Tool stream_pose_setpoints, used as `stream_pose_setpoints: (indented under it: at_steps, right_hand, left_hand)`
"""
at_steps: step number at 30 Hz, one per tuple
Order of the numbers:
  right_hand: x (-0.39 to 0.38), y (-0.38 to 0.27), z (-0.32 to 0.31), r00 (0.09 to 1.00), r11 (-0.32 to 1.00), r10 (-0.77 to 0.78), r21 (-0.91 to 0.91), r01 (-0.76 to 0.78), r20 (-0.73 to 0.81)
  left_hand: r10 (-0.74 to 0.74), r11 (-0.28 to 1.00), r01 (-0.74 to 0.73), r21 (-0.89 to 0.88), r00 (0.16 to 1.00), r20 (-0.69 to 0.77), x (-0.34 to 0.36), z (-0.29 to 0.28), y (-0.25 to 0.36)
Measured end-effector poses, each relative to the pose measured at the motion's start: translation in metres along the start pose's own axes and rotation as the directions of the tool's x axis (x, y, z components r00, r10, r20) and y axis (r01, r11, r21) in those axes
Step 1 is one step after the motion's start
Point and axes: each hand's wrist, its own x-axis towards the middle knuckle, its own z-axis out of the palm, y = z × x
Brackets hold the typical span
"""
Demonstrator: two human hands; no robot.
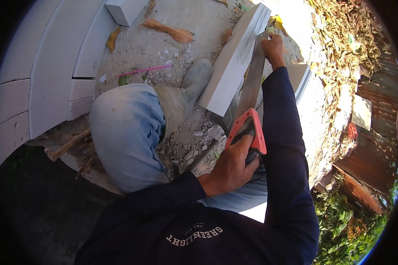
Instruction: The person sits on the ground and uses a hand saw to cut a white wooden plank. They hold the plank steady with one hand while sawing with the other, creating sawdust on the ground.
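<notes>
My left hand (229, 170) is closed on the red-and-black handle (258, 132) of a handsaw, below the middle of the view. Its long metal blade (252, 84) runs up alongside a white-grey rectangular beam (230, 57). My right hand (273, 47) is closed at the far end of the blade, near the beam's top end; exactly what its fingertips pinch is too small to make out clearly. The beam lies slanted beside my grey boot (194, 77), over rubble and grit. My bent knee in jeans (121, 128) is left of it.
Pale blocks (53, 62) line the left, above a dark drop. A small pink stick (143, 69) and dry leaves lie on the dusty concrete. Another pale piece (297, 77) is right of the saw. Leaf litter, rusty corrugated sheets (373, 163) and green plants fill the right.
</notes>
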Motion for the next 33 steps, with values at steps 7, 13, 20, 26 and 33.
stream_pose_setpoints:
  at_steps: [7, 13, 20, 26, 33]
  right_hand:
    - [0.01, 0.004, 0.005, 0.994, 0.994, -0.059, -0.085, 0.067, 0.097]
    - [-0.018, 0.002, 0.008, 0.997, 0.988, -0.01, -0.153, 0.021, 0.071]
    - [-0.074, -0.023, 0.003, 0.999, 0.995, -0.007, -0.094, 0.012, 0.051]
    - [-0.125, -0.027, 0.005, 0.998, 0.989, -0.06, -0.136, 0.063, 0.029]
    - [-0.133, -0.046, -0.004, 0.997, 0.991, -0.081, -0.11, 0.08, -0.01]
  left_hand:
    - [0.011, 1.0, -0.011, 0.004, 0.999, -0.036, 0.006, 0.005, -0.005]
    - [-0.082, 0.995, 0.082, 0.065, 0.997, -0.01, -0.018, 0.0, 0.006]
    - [-0.162, 0.987, 0.162, -0.015, 0.987, 0.012, -0.062, 0.001, 0.026]
    - [-0.133, 0.991, 0.133, -0.005, 0.991, -0.013, -0.107, -0.001, 0.03]
    - [-0.032, 0.999, 0.032, 0.033, 0.999, -0.008, -0.118, -0.021, 0.024]
